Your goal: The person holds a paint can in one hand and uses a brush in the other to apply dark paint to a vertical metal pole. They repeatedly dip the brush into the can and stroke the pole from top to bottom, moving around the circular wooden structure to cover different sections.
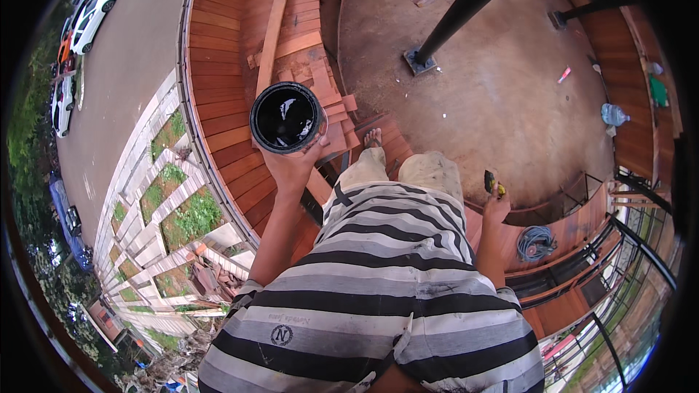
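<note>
Left grip (293, 169) held a can (254, 120) of dark liquid (279, 122); beyond the right grip (497, 206), closed round a tool (489, 180), lay a bottle (614, 114).

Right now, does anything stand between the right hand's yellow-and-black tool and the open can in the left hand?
Nothing visible does: the can is uncovered. The person's knees show between it and the tool, but seemingly lower down.

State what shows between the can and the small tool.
In the head view, from the can in the left hand to the small tool in the right hand come reddish wood pieces, a foot, both knees and brown floor.
</note>
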Available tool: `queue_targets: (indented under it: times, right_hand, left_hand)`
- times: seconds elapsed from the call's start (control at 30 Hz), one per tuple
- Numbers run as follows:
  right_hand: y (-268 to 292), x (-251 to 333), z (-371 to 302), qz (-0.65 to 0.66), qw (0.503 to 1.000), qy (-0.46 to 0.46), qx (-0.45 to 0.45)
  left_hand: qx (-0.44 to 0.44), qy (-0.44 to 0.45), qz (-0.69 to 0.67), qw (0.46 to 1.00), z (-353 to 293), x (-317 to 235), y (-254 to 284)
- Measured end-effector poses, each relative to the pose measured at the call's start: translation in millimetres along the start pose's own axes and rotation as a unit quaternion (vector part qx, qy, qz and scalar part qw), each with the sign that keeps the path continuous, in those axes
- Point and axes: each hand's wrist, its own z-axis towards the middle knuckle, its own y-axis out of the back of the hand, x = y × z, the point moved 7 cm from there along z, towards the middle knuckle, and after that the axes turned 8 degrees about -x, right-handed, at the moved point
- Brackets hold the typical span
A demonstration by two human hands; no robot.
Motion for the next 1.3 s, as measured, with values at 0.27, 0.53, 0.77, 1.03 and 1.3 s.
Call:
queue_targets:
  times: [0.27, 0.53, 0.77, 1.03, 1.3]
  right_hand:
    - [44, 137, 2, 0.249, 0.965, -0.026, -0.076]
    - [183, 305, 46, 0.504, 0.847, 0.122, -0.119]
    - [315, 387, 39, 0.575, 0.752, 0.289, -0.141]
    - [358, 455, 10, 0.597, 0.718, 0.338, -0.113]
    - [293, 498, -24, 0.522, 0.773, 0.362, -0.015]
  left_hand:
    - [0.082, -0.073, 0.066, 0.992, 48, -18, -71]
    - [0.130, -0.121, -0.069, 0.982, 45, -121, -177]
    - [0.171, -0.193, -0.026, 0.966, 32, -220, -229]
    - [0.211, -0.259, -0.088, 0.938, 48, -239, -250]
    - [0.221, -0.270, -0.106, 0.931, 71, -228, -229]
